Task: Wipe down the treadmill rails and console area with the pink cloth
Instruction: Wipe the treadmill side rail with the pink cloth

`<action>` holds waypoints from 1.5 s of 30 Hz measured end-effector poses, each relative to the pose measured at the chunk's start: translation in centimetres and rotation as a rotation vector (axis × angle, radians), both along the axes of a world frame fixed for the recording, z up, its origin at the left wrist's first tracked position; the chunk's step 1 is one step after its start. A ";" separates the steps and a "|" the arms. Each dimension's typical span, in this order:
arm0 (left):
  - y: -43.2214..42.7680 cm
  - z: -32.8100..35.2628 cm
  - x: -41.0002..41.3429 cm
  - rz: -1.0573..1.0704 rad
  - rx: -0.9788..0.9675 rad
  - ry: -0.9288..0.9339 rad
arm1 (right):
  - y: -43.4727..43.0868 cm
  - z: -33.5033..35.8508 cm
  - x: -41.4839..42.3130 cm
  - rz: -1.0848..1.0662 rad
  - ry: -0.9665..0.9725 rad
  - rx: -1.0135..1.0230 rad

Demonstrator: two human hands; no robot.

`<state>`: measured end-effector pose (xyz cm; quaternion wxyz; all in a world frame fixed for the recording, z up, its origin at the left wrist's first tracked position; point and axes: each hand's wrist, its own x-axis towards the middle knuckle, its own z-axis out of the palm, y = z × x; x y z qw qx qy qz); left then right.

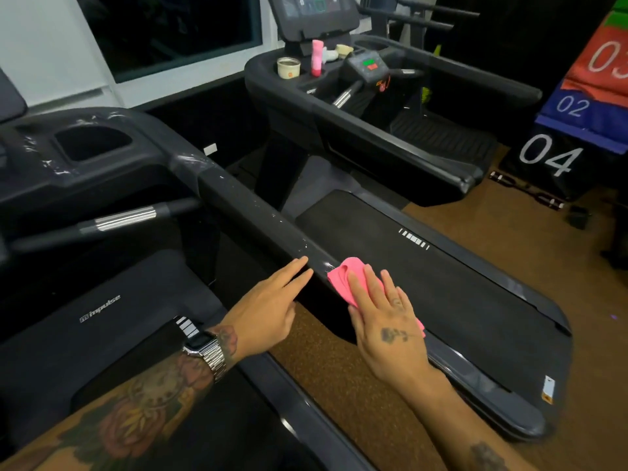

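A black side rail [251, 212] of the near treadmill runs from the console tray [91, 144] at the left down toward me; wet streaks shine along it. My right hand [384, 317] lies flat with straight fingers on the pink cloth [343, 277], pressing it onto the rail's near end. My left hand [268, 304] rests beside it, its straight fingertips touching the rail's inner edge. A metal watch sits on my left wrist.
A second treadmill [407, 137] stands to the right, its belt [424, 266] just beyond the rail. Its console holds a paper cup [289, 67] and a pink bottle [317, 57]. Numbered boxes [550, 158] stand at the far right on the brown floor.
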<state>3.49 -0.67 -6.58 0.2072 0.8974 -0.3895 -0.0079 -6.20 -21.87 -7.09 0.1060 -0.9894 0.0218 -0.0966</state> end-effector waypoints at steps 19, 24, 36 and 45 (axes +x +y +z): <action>1.6 1.7 3.6 0.140 0.235 -0.016 | -5.1 2.4 3.7 0.682 0.196 0.179; 1.5 1.9 3.6 0.152 0.186 0.060 | -7.0 2.4 1.7 0.716 0.200 0.248; 1.1 2.0 3.3 0.319 0.156 0.190 | -0.1 1.1 14.3 0.521 0.280 0.288; 0.7 3.1 5.0 0.339 0.185 0.213 | -1.6 1.6 10.5 0.139 0.288 0.293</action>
